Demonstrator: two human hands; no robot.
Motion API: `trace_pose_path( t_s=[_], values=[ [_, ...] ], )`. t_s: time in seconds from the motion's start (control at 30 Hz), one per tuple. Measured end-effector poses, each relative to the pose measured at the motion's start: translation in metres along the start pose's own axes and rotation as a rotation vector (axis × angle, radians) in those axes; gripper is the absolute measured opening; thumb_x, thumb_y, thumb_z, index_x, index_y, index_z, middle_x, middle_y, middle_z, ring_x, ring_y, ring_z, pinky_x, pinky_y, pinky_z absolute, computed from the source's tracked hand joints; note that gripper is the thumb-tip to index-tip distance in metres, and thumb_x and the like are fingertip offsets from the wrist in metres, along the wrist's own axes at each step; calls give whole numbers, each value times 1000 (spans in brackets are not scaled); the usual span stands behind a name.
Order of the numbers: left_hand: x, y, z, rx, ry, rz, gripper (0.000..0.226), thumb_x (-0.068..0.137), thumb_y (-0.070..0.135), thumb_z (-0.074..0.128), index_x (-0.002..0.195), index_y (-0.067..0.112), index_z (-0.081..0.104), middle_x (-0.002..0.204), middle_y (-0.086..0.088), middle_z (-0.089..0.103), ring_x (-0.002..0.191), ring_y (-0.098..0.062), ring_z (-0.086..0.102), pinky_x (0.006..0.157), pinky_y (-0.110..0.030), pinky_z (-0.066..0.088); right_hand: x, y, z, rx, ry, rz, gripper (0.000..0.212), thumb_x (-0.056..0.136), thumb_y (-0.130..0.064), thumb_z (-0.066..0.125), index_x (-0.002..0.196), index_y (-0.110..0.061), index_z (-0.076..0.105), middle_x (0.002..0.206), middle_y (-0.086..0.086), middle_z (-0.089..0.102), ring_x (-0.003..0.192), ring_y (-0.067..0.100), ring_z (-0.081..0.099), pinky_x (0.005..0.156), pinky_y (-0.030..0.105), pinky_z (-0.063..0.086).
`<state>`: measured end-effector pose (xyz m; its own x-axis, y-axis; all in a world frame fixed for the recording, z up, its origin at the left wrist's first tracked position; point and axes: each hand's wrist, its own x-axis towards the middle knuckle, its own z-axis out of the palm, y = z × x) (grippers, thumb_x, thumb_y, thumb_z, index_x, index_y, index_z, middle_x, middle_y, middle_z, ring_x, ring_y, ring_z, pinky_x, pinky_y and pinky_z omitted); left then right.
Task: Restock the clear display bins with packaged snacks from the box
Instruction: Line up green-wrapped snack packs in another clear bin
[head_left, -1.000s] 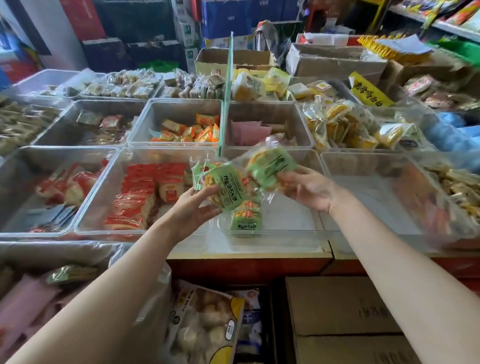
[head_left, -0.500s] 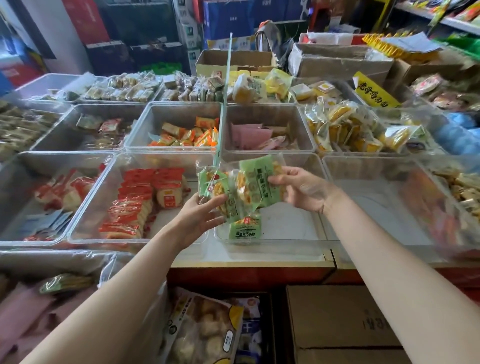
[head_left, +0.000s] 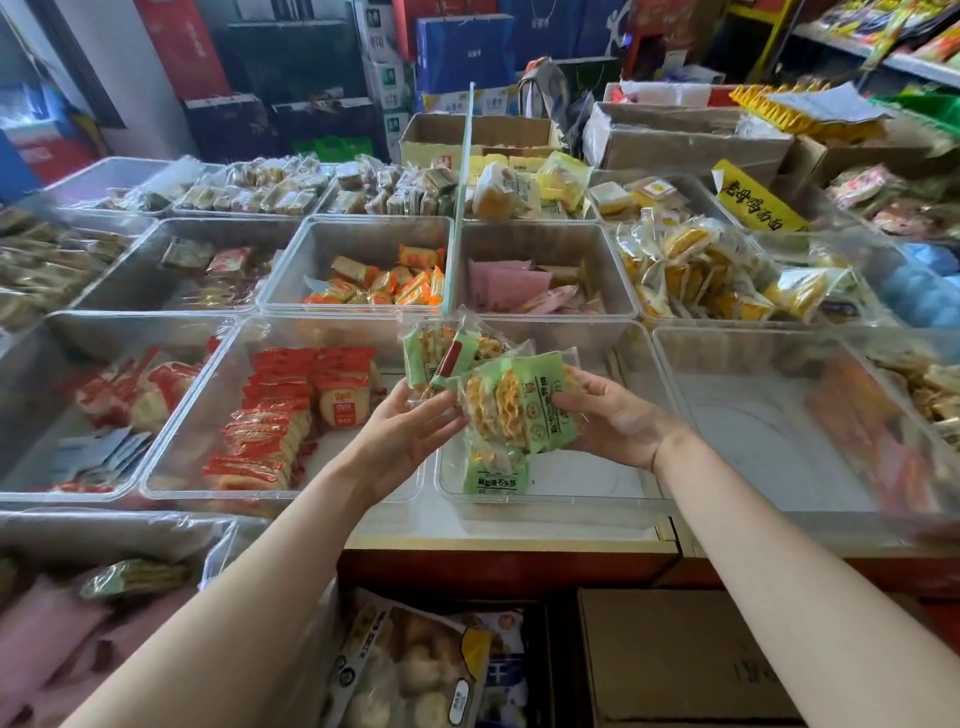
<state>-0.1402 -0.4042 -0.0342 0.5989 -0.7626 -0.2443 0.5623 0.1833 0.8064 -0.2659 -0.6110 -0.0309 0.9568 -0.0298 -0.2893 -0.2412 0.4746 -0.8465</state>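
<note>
Shop interior, cartons and stacked goods at the back; clear plastic bins set edge to edge in rows on a white tabletop (head_left: 498, 525) with a red front. Both forearms reach forward over the near centre bin (head_left: 613, 467). Right hand (head_left: 618, 421), palm turned left, fingers curled round the right edge of a green snack packet (head_left: 514, 400): glossy clear film, green printed band with dark Chinese characters too blurred to read, yellow ruffled round pieces visible inside. Left hand (head_left: 405, 431), palm up, fingers curled, grips a second green packet (head_left: 441, 356) of the same kind from below; the two packets overlap above the bin. A third green packet (head_left: 496, 470) stands on end inside that bin against its front wall, green label with Chinese characters facing the camera. Bin to the left (head_left: 171, 462) holds red-and-clear packets (head_left: 283, 415) of pale round crackers in rows. Bin behind (head_left: 358, 234) holds small orange wrapped pieces (head_left: 395, 283); the one beside it, flat pink packets (head_left: 506, 288). Further right, yellow packets (head_left: 696, 270) are heaped. Yellow sign (head_left: 756, 205) with black characters at upper right. Below the tabletop edge: a brown cardboard box (head_left: 680, 660) and a bag of pale round buns (head_left: 410, 670).
</note>
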Motion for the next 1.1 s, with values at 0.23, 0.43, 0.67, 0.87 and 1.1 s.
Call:
trace_pose_path(
  t_s=[0.23,0.43,0.67,0.87,1.1],
  values=[
    [9,5,-5,-91,91,17,26,93,5,51,118,4,52,115,-13,65,93,-21,70,75,-24,57,-2,-5,-15,469,235,-251,62,30,-22,96,87,-8,76,99,18,68,88,31,63,61,34,57],
    [12,5,-6,-56,106,27,30,92,2,51,121,7,48,115,-13,63,90,-21,70,75,-26,58,-7,-12,-12,434,309,-261,41,63,-23,77,101,-12,66,106,13,65,82,26,69,72,38,54],
    [10,0,6,181,73,137,39,84,-12,56,107,20,47,113,-16,56,98,-22,64,80,-32,58,4,3,10,512,206,-321,94,47,-29,91,129,-7,50,124,22,59,109,43,59,91,56,48],
    [4,4,7,290,-40,45,52,78,7,68,122,21,44,126,-15,54,104,-23,65,86,-35,55,13,15,22,505,45,-278,70,80,-50,54,137,-11,45,136,24,49,125,50,42,101,67,31],
    [11,5,4,148,12,-244,42,92,42,51,125,16,54,126,-21,55,110,-34,61,86,-38,56,16,7,31,540,210,-318,45,81,-41,53,111,-11,67,114,17,64,100,35,64,87,50,50]
  ],
)
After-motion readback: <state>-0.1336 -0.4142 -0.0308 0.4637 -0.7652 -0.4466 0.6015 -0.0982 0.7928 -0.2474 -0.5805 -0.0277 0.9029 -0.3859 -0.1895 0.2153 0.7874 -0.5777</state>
